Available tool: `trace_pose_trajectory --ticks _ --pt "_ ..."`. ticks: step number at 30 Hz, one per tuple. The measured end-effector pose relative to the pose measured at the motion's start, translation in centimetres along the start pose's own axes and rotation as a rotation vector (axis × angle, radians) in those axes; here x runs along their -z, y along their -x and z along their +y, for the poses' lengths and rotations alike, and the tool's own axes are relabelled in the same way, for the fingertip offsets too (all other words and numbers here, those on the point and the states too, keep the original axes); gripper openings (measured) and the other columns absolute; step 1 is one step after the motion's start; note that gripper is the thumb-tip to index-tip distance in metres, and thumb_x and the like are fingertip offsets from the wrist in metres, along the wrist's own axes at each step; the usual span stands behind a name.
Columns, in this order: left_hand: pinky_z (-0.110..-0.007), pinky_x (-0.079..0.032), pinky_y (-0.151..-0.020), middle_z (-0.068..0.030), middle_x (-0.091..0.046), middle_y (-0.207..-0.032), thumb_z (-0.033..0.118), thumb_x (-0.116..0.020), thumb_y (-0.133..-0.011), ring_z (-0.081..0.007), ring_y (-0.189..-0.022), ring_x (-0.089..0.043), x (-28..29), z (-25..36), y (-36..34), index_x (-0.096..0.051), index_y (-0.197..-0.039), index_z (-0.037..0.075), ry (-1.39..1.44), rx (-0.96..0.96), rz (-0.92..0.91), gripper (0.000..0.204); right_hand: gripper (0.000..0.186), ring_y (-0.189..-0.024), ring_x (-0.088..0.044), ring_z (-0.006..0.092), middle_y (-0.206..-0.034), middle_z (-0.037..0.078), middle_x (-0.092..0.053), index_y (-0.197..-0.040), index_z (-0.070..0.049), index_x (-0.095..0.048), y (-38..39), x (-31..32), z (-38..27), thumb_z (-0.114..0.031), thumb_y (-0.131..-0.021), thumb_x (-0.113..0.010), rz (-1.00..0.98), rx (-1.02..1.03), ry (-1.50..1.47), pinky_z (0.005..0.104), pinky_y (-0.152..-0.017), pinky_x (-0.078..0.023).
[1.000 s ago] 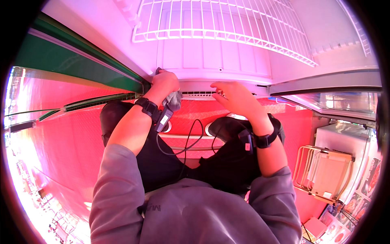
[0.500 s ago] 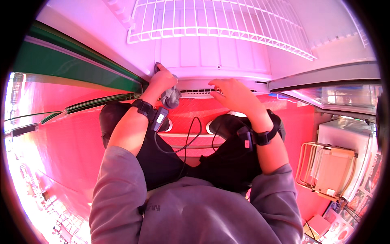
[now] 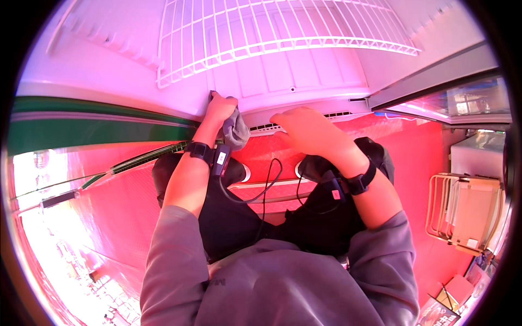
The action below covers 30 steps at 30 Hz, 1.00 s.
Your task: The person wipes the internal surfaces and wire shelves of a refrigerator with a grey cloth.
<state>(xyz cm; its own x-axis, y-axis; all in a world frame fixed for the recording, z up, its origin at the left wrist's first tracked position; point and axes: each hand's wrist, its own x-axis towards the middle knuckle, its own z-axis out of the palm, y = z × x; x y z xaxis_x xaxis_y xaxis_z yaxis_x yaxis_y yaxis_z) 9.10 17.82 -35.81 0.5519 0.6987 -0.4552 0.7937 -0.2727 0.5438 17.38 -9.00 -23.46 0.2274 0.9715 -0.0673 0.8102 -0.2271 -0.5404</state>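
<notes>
My left hand (image 3: 220, 108) is closed on a grey cloth (image 3: 236, 131) at the lower left inside corner of a white refrigerated cabinet (image 3: 293, 95). Part of the cloth hangs below the hand over the cabinet's front edge, and a dark bit shows at the fingertips. My right hand (image 3: 307, 126) is near the middle of that front edge, above the slotted vent strip (image 3: 264, 128). Its thumb stands apart from loosely stretched fingers, with nothing seen in them. Whether it touches the edge I cannot tell.
A white wire shelf (image 3: 283, 45) spans the cabinet above my hands. A green panel (image 3: 103, 127) borders the left, and a glass door (image 3: 462, 103) swings out on the right. A folded chair (image 3: 472, 212) stands on the red floor (image 3: 416, 163). Cables hang between my wrists.
The view has turned, so the cabinet appears tilted and my arms sit farther right in the picture. My left hand keeps the cloth at the corner; my right hand stays by the front edge.
</notes>
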Motion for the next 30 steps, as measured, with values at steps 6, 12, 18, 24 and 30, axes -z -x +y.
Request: trace_pose_trajectory --ticks 6,12,18,24,30 --pt "-0.038 -0.05 -0.089 -0.0359 -0.053 -0.127 0.02 -0.059 -0.074 -0.0373 -0.113 -0.059 0.6 -0.3 -6.2 -0.016 -0.145 -0.019 0.014 -0.001 0.038 0.092 0.026 -0.09 -0.065 0.0352 -0.086 0.014 -0.067 -0.105 -0.004 -0.063 -0.6 -0.6 -0.4 -0.015 -0.082 -0.063 -0.019 0.01 0.045 0.046 -0.082 -0.048" --pt "-0.039 -0.051 -0.083 -0.0299 -0.056 -0.127 0.019 -0.057 -0.075 -0.0334 -0.108 -0.06 2.0 0.3 -10.4 -0.022 -0.147 -0.01 0.012 -0.068 0.073 0.085 0.022 -0.084 -0.066 0.0322 -0.083 0.013 -0.066 -0.099 -0.004 -0.064 -0.3 -1.2 -0.9 -0.016 -0.081 -0.062 -0.014 0.09 0.122 0.0423 -0.08 -0.049" --pt "-0.049 -0.043 -0.104 -0.0232 -0.059 -0.13 0.033 -0.051 -0.09 -0.0397 -0.12 -0.057 2.1 4.4 -11.6 -0.058 -0.129 0.004 -0.606 -0.268 0.185 0.049 0.014 -0.079 -0.067 0.0284 -0.079 0.01 -0.065 -0.091 -0.005 -0.063 0.2 -1.1 -2.1 -0.016 -0.081 -0.06 0.037 0.17 0.127 0.0389 -0.078 -0.048" --pt "-0.049 -0.044 -0.102 -0.0232 -0.06 -0.126 0.033 -0.051 -0.089 -0.04 -0.117 -0.058 2.3 5.1 -15.2 -0.059 -0.125 0.004 -0.678 -0.303 0.226 0.048 0.021 -0.079 -0.066 0.0261 -0.08 0.009 -0.064 -0.098 -0.005 -0.064 0.9 -1.5 -2.5 -0.018 -0.082 -0.059 0.011 0.2 0.161 0.0367 -0.078 -0.047" --pt "-0.05 -0.045 -0.1 -0.0231 -0.061 -0.123 0.033 -0.052 -0.088 -0.0403 -0.115 -0.059 3.3 5.3 -17.8 -0.06 -0.122 0.003 -0.687 -0.304 0.252 0.046 0.03 -0.084 -0.065 0.0233 -0.085 0.008 -0.065 -0.109 -0.003 -0.064 1.2 -0.3 -3.0 -0.015 -0.082 -0.059 -0.097 0.211 0.221 0.035 -0.08 -0.047"
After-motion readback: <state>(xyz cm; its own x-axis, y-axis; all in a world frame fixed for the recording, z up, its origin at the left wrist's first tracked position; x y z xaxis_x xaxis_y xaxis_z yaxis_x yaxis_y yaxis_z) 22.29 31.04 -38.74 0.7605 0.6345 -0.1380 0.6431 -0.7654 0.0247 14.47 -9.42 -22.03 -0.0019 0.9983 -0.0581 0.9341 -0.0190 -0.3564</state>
